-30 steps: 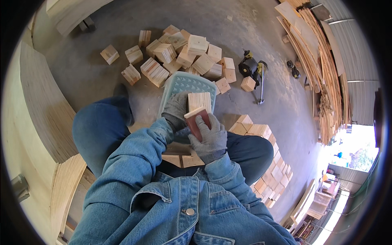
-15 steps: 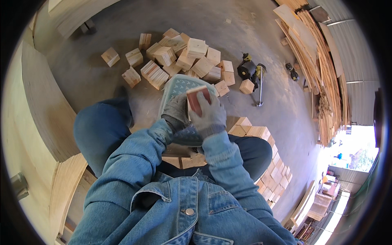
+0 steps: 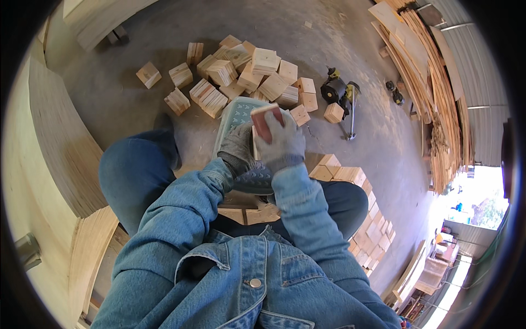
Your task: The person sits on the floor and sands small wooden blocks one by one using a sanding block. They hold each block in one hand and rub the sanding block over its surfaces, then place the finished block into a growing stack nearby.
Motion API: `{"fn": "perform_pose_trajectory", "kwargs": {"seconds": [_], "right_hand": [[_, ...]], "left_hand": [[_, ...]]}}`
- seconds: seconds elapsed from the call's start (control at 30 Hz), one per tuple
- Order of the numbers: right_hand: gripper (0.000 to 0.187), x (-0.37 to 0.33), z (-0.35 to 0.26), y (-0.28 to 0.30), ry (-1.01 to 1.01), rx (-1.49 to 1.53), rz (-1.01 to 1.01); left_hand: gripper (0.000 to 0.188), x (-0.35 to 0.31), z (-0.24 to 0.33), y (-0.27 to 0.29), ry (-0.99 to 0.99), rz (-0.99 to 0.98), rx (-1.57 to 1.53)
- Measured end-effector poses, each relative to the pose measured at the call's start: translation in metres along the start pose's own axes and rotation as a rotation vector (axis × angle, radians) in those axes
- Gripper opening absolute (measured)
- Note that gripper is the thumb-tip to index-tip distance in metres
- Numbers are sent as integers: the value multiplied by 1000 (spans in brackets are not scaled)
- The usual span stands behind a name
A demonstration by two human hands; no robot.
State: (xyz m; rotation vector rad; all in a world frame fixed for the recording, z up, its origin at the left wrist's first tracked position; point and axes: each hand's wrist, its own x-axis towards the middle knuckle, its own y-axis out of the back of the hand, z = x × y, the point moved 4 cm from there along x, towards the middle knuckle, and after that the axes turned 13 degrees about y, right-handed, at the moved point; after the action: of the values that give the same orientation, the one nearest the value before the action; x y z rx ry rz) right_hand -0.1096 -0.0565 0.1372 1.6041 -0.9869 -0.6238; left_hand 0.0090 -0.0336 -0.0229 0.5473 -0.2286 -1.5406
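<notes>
My right hand (image 3: pixel 284 146), in a grey knit glove, is wrapped round a reddish-brown sanding block (image 3: pixel 261 128) with a pale edge. Close beside it, my left hand (image 3: pixel 235 147), gloved alike, is closed on a pale wooden block (image 3: pixel 255 148); only a narrow strip of that block shows between the hands. Both hands are over a teal plastic stool or crate (image 3: pixel 233 112) with a patterned top, between my knees. Just beyond it lies a loose heap of wooden blocks (image 3: pixel 265 61), some showing layered edges.
Stacked wooden blocks (image 3: pixel 350 175) stand beside my right knee. Power tools (image 3: pixel 333 90) and a hammer (image 3: pixel 352 118) are on the floor at right. Long boards (image 3: pixel 433 82) lean along the far right wall. Large curved wooden panels (image 3: pixel 60 137) rise at left.
The sanding block and my right hand have shifted very slightly. My grip on both things looks the same, and the view has turned a little.
</notes>
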Motion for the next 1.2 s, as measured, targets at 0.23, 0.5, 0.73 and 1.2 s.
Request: {"fn": "perform_pose_trajectory", "kwargs": {"seconds": [0.23,0.5,0.73,1.2], "right_hand": [[70,6,2,-3,34,-37,2],[76,-111,-20,8,114,11,-65],[71,-20,-9,0,53,-39,-18],[78,-101,-17,1,106,3,-45]], "left_hand": [[83,6,-12,-4,-90,104,-62],[80,-7,1,4,-12,91,41],[84,3,-5,-6,-33,78,-12],[70,-2,-6,-5,-64,162,8]]}}
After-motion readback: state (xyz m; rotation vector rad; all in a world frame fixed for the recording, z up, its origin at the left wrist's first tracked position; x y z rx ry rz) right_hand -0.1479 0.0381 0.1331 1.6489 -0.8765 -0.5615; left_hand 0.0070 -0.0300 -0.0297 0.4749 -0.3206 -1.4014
